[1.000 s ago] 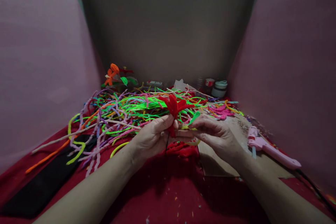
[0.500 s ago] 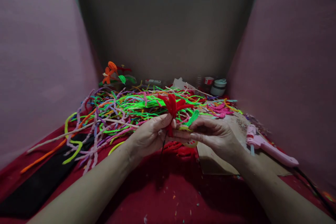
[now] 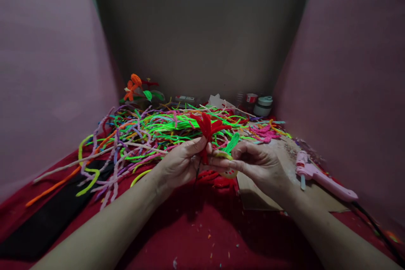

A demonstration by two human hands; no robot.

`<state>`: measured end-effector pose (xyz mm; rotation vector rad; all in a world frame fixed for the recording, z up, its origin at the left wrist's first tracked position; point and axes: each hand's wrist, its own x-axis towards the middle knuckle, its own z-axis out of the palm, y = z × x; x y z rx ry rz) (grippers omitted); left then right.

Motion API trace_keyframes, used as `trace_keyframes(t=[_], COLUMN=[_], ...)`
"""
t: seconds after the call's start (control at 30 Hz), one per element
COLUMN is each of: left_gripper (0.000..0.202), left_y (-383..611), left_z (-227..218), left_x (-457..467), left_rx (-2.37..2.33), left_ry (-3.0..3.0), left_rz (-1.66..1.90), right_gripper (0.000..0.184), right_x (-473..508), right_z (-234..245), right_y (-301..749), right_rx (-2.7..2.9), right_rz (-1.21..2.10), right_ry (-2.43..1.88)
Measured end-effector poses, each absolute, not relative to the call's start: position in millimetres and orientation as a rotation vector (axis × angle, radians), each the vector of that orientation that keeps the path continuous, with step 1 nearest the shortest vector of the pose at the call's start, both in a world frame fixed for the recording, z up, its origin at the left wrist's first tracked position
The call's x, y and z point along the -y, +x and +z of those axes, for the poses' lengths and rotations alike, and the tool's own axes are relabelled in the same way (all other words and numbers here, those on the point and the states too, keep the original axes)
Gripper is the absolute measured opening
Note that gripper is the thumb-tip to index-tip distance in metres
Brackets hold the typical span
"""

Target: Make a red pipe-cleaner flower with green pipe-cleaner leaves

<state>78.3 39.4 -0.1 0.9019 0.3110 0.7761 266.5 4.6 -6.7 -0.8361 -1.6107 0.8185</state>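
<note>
My left hand (image 3: 183,160) is closed on a red pipe-cleaner flower (image 3: 206,125), pinching it below its petals between thumb and fingers. A thin dark stem (image 3: 197,173) hangs down under that hand. My right hand (image 3: 259,162) is closed just to the right, its thumb and index fingertip at the end of a yellow strip (image 3: 223,155) that runs to the left fingers. A green pipe-cleaner leaf (image 3: 233,143) stands up behind the strip. Below the fingers shows part of a pale yellow item with red dots (image 3: 229,174), mostly hidden.
Behind my hands spreads a heap of coloured pipe cleaners (image 3: 164,122). A pink glue gun (image 3: 325,179) lies on cardboard (image 3: 259,194) at right. Orange flowers (image 3: 132,86) and a lidded container (image 3: 263,105) stand at the back. A black item (image 3: 47,219) lies left on red cloth (image 3: 202,236).
My right hand has shifted slightly to the right, with its fingers a little further from the green leaf. The left hand keeps its hold on the red flower.
</note>
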Motion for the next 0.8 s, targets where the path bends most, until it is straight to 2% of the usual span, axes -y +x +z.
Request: trace_keyframes(t=[0.07,0.17,0.3,0.47,0.67,0.8], left_gripper=[0.028,0.025,0.023,0.021,0.025,0.028], left_y=[78,77,78,79,78,79], left_z=[0,0,1,4,0,0], left_x=[-40,-41,-41,-40,-43,-45], left_rx=[-0.32,-0.339,-0.375,-0.355,-0.322,-0.34], left_ry=[0.911,0.943,0.998,1.025,0.94,0.83], left_rz=[0.779,0.786,0.785,0.796,0.762,0.83], right_gripper=[0.013,0.027,0.019,0.015,0.009,0.013], right_x=[-5,-5,-8,-8,-5,-5], right_z=[-6,-3,-1,-6,-7,-11], right_y=[266,268,273,273,267,265], right_rx=[1.57,1.665,1.88,1.727,1.623,1.501], right_rz=[0.881,0.867,0.828,0.969,0.731,0.718], right_ry=[-0.807,-0.797,-0.844,-0.785,-0.775,-0.726])
